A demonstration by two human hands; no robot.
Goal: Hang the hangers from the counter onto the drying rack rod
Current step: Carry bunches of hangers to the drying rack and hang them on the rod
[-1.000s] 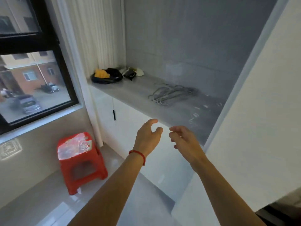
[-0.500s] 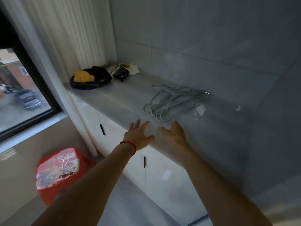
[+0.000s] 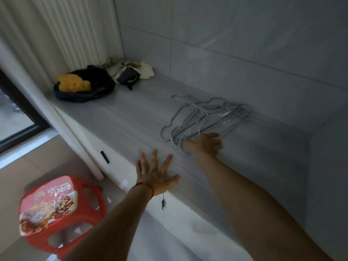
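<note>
Bare counter [image 3: 131, 125] lay open between the black bag [image 3: 84, 89] at the window end and the hangers [image 3: 205, 117]. The tiled wall [image 3: 235, 72] closed in just behind the hangers. A red stool [image 3: 56, 204] stood on the floor below the counter's front edge.

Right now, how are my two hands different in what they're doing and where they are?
The right hand is farther in on the counter, at the near end of the hangers; the left hand is near the counter's front edge, away from the pile. The left hand is spread flat with its fingers splayed; the right hand's fingers reach into the wires. The left wrist wears a red string; the right is bare. Both are empty.
</note>
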